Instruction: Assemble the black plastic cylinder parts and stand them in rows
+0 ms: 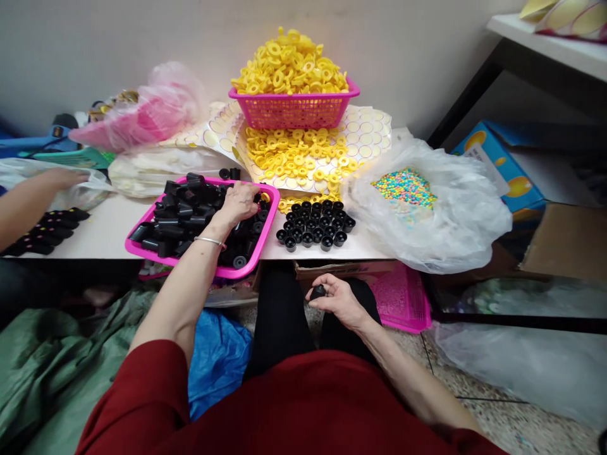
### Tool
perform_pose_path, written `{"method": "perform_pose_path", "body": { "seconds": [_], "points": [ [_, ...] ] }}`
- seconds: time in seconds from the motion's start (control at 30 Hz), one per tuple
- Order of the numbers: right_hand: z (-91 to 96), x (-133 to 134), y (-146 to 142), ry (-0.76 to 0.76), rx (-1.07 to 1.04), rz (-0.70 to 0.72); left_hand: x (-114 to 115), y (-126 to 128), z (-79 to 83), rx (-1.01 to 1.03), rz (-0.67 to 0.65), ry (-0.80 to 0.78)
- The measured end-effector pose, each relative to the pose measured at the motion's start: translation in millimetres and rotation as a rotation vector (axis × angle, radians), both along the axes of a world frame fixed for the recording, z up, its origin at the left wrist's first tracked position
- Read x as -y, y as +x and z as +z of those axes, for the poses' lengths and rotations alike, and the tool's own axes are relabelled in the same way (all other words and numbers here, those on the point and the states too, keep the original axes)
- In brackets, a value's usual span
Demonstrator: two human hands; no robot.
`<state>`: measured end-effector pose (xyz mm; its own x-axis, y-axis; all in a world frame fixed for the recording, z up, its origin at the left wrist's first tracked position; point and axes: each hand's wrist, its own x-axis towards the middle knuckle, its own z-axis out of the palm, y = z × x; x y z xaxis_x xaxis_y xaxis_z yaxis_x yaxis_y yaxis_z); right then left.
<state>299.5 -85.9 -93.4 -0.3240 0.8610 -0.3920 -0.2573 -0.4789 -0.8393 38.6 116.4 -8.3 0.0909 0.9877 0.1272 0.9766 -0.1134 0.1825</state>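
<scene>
My left hand (241,201) reaches into the right side of a pink basket (272,221) heaped with black plastic cups (169,225). Its fingers are bent down and closed among the pieces; what they grip is hidden. Low over my lap, my right hand (340,303) pinches a small black plastic cup (317,291) between thumb and fingers. On the white table, just right of the basket, a cluster of black cups (316,222) stands in rows with open ends up. Behind them lie loose yellow plastic rings (289,151).
A pink basket (294,110) overflowing with yellow rings stands against the wall. Right lies a plastic bag (465,215) with small coloured beads (405,188). Another person's arm (28,202) is at the left, near rows of black pieces (45,232). A blue carton (502,167) stands far right.
</scene>
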Motion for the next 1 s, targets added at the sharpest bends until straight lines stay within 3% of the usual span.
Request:
{"method": "perform_pose_path", "body": {
  "seconds": [0.1,0.23,0.33,0.43,0.53,0.6,0.7,0.8,0.9,1.0],
  "points": [
    [1.6,-0.5,2.4,0.006,-0.006,0.005,-1.8,8.0,-2.6,-0.178,-0.003,-0.069],
    [2.0,-2.1,1.0,0.010,-0.073,-0.018,-2.3,6.4,-2.6,-0.143,0.118,-0.063],
    [0.2,-2.5,-0.2,0.067,-0.097,-0.026,-1.8,1.6,3.5,-0.026,0.154,0.000],
    [0.3,-2.6,2.4,0.150,-0.084,-0.009,8.2,0.3,16.4,0.304,0.220,0.180],
    [7.0,-3.1,8.4,0.227,-0.088,-0.013,41.5,9.8,27.0,0.846,0.101,0.320],
    [16.9,-3.7,13.4,0.293,-0.110,-0.061,76.9,24.4,27.3,1.130,-0.092,0.217],
    [37.7,-4.7,21.3,0.499,-0.039,-0.168,132.8,53.9,17.4,1.210,-0.188,0.020],
    [55.9,-5.5,27.7,0.808,0.166,-0.221,170.0,79.5,3.9,1.192,-0.270,-0.119],
    [63.2,-5.3,31.1,1.010,0.334,-0.177,183.9,92.3,-5.0,1.219,-0.326,-0.168],
    [61.3,-4.2,32.1,1.083,0.376,-0.136,185.5,95.0,-8.5,1.286,-0.347,-0.190]
  ]
}}
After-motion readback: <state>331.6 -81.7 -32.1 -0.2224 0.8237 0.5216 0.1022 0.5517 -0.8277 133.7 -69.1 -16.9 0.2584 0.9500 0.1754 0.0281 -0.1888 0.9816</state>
